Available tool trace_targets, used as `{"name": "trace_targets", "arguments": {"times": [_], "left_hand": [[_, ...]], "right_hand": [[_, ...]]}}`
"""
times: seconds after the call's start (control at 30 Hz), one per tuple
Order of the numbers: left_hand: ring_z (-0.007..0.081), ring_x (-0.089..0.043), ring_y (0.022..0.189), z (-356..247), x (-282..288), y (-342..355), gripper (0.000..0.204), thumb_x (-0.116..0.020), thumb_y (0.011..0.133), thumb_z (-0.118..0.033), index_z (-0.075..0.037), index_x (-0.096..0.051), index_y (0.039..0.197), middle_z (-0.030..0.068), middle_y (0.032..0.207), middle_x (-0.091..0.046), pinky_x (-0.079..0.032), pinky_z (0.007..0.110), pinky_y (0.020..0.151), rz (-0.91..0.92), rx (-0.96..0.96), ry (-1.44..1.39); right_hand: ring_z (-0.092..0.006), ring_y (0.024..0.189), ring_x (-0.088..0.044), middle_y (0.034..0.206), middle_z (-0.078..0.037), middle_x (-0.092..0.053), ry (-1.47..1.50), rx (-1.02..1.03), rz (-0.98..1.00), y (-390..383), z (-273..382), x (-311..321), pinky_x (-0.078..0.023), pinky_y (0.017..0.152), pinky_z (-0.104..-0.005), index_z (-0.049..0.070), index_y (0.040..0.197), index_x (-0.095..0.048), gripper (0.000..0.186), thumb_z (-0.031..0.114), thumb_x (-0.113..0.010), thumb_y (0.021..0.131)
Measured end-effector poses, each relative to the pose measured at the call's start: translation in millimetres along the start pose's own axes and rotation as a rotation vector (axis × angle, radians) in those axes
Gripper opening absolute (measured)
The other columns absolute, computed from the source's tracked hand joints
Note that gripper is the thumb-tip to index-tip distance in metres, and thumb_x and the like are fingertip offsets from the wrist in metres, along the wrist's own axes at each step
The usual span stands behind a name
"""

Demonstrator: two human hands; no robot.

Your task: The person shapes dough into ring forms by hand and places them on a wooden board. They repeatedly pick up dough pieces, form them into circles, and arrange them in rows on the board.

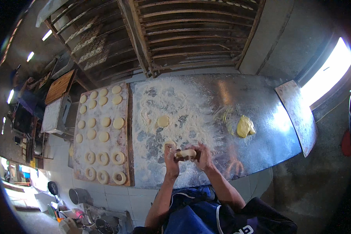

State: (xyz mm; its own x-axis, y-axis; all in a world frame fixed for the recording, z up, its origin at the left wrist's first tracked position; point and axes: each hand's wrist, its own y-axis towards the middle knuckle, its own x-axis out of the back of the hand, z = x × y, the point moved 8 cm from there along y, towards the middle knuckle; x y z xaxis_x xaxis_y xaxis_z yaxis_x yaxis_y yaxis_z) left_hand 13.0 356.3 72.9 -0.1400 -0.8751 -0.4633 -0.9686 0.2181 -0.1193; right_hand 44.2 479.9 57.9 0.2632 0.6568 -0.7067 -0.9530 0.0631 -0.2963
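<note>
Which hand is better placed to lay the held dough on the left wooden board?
Probably the left hand, nearer the floury rectangular wooden board; the right hand, also holding the pale rounded dough piece, is farther.

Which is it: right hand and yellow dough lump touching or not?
Apart: the head view shows metal tabletop between the right hand and the yellow dough lump.
</note>
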Motion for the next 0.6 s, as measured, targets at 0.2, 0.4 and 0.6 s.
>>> {"name": "trace_targets", "arguments": {"times": [0.2,0.4,0.6], "left_hand": [[0.0215,-0.059,0.064,8.3,21.3,5.6,0.037,-0.042,0.099,-0.041,-0.007,-0.045,0.084,0.0049,0.077,-0.053,-0.046,0.040,0.057,-0.110,-0.207,0.659],[0.0220,-0.062,0.080,-0.6,59.4,3.5,0.037,-0.040,0.100,-0.043,-0.009,-0.053,0.105,0.0069,0.094,-0.059,-0.050,0.039,0.063,-0.220,-0.664,0.828],[0.0322,-0.055,0.065,33.0,99.8,19.2,0.026,-0.046,0.096,-0.028,-0.009,-0.043,0.078,0.0090,0.076,-0.053,-0.042,0.041,0.057,-0.095,0.011,-0.764]], "right_hand": [[-0.0187,0.059,-0.057,0.066,-0.009,-0.061,-0.844,0.082,-0.185,-3.7,7.4,-36.8,-0.045,0.056,-0.0370,-0.006,0.081,-0.060,0.062,0.049,-0.038,0.100],[-0.0195,0.071,-0.062,0.073,-0.018,-0.066,-0.589,0.061,-0.186,1.0,-25.8,-52.7,-0.049,0.066,-0.0359,-0.006,0.083,-0.065,0.065,0.052,-0.040,0.099],[-0.0256,0.064,-0.058,0.069,-0.015,-0.063,-0.627,0.101,-0.186,13.3,-54.7,-55.5,-0.045,0.063,-0.0410,-0.006,0.084,-0.065,0.067,0.055,-0.040,0.096]]}}
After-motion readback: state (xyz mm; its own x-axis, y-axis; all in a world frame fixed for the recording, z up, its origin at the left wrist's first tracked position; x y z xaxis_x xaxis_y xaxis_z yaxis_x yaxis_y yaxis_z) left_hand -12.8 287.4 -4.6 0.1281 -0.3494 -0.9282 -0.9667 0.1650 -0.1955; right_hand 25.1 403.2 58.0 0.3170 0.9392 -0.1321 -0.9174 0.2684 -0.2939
